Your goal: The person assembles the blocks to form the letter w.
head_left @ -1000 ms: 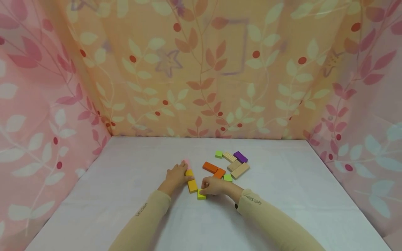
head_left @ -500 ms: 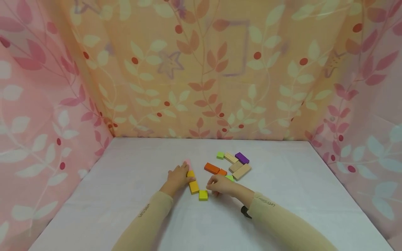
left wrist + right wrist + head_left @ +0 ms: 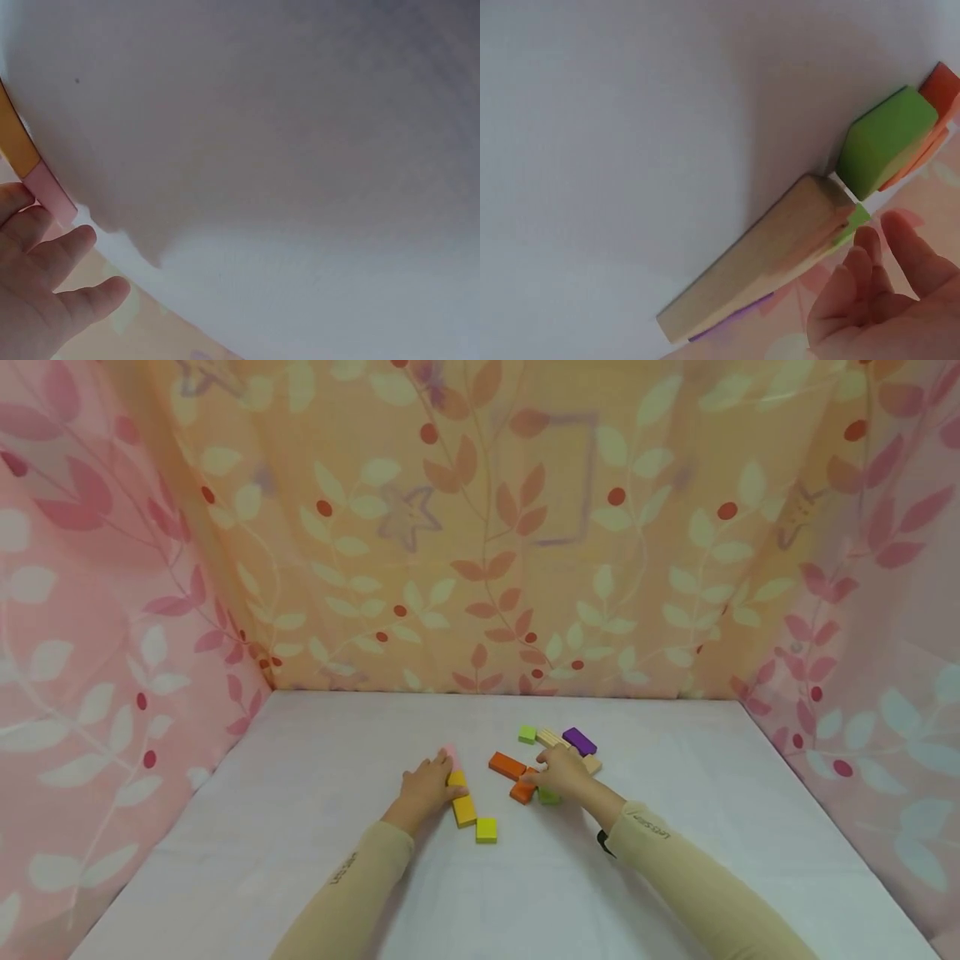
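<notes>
1. The table, under a white cloth and closed in on three sides by leaf-print curtains, carries two groups of small wooden blocks, kept apart by a strip of bare cloth.

2. The line of blocks near the left hand looks like the finished part: a pink block at the far end, two yellow-orange blocks behind it, and a yellow square block at the near end, standing slightly off the others. Four pieces, by my judgement roughly a third of the set.

3. The loose pile is what seems left: a purple block, a long plain wood block, an orange block, a green block, a small green square and a striped plain piece.

4. The left hand lies flat beside the line, fingers straight against the pink and yellow-orange blocks, its grip apart.

5. The right hand is over the pile, fingers loosely bent above the green and wood blocks; the wrist view shows nothing held, so its grip is apart too.

6. The pile is crowded: pieces touch and overlap, so any one block is hemmed in by its neighbours.
</notes>
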Demonstrator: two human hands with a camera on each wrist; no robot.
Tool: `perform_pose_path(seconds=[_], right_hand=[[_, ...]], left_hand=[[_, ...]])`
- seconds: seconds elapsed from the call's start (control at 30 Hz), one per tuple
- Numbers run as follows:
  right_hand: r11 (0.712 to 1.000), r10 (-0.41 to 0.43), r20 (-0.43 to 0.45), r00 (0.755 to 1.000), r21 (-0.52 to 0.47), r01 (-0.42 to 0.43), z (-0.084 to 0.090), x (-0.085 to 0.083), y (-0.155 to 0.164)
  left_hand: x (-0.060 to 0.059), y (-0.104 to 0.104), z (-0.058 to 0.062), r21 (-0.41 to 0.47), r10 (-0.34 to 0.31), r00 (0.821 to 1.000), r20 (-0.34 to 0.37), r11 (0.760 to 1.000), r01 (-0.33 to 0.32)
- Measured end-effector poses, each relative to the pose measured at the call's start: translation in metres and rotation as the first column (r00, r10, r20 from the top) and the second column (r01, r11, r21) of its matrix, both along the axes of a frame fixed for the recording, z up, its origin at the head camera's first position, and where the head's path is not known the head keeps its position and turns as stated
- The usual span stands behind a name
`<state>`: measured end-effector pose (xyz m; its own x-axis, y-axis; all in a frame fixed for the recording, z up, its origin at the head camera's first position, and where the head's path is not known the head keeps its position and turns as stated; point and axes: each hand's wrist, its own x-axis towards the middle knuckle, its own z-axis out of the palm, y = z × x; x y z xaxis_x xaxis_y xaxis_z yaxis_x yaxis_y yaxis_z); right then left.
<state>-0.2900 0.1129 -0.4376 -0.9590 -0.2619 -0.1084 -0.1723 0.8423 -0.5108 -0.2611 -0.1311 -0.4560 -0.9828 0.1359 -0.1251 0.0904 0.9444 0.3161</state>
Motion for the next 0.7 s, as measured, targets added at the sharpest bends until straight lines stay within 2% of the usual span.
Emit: perform_pose_path(seconds=[0.2, 0.47, 0.6, 0.7], right_hand=[[0.999, 0.002, 0.059, 0.998, 0.036, -0.004, -0.005, -0.004, -0.003], [0.995, -0.005, 0.084, 0.996, 0.100, -0.004, -0.006, -0.003, -0.008], [0.998, -0.018, 0.082, 0.996, 0.067, 0.013, -0.006, 0.000, -0.011], [0.999, -0.037, 0.093, 0.995, -0.003, 0.037, -0.006, 0.002, -0.012]], left_hand=[[-0.001, -0.002, -0.001, -0.003, -0.005, 1.000, -0.005, 1.000, 0.005], [-0.002, -0.001, -0.001, -0.025, -0.006, 1.000, -0.021, 1.000, 0.005], [-0.003, -0.001, -0.001, -0.018, -0.009, 1.000, -0.015, 1.000, 0.008], [-0.002, -0.001, -0.002, -0.010, 0.001, 1.000, -0.002, 1.000, -0.001]])
